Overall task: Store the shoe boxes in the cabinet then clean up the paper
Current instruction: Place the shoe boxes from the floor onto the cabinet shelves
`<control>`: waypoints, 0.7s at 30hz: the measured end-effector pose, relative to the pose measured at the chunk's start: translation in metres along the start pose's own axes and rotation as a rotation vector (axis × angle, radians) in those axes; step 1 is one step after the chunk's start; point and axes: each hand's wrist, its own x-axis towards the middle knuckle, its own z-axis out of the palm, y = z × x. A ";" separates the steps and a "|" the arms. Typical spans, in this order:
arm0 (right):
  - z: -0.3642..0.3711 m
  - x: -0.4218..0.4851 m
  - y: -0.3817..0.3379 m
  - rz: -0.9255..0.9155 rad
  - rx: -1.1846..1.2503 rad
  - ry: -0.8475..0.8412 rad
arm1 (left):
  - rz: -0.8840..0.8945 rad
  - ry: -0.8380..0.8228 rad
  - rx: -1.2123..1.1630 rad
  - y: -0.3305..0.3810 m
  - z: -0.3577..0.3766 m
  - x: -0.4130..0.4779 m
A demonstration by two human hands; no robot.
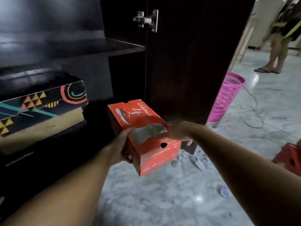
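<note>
Gripping the red shoe box (pixel 143 136) in both hands, your left hand (pixel 120 147) and right hand (pixel 179 132) flank it before the open cabinet (pixel 114 46).

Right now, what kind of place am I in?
Probably a room in a home, at an open dark storage cabinet already holding shoe boxes. A pink plastic basket stands on the marble-look floor, with paper scraps scattered nearby.
</note>
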 end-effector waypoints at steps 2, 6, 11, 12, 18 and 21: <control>0.017 0.029 0.008 -0.079 0.143 0.056 | -0.008 0.063 -0.056 0.012 0.001 0.026; 0.044 0.077 0.040 -0.089 0.385 0.083 | -0.001 0.143 -0.111 0.020 -0.004 0.072; 0.069 0.117 0.058 -0.092 0.622 0.205 | -0.048 0.218 -0.205 0.017 -0.003 0.123; 0.076 0.126 0.058 -0.088 0.654 0.228 | -0.057 0.235 -0.214 0.016 -0.003 0.130; 0.111 0.167 0.049 -0.108 0.731 0.280 | 0.154 0.319 -0.126 0.004 -0.022 0.152; 0.123 0.179 0.039 -0.113 0.764 0.349 | 0.547 0.341 0.080 -0.011 -0.026 0.150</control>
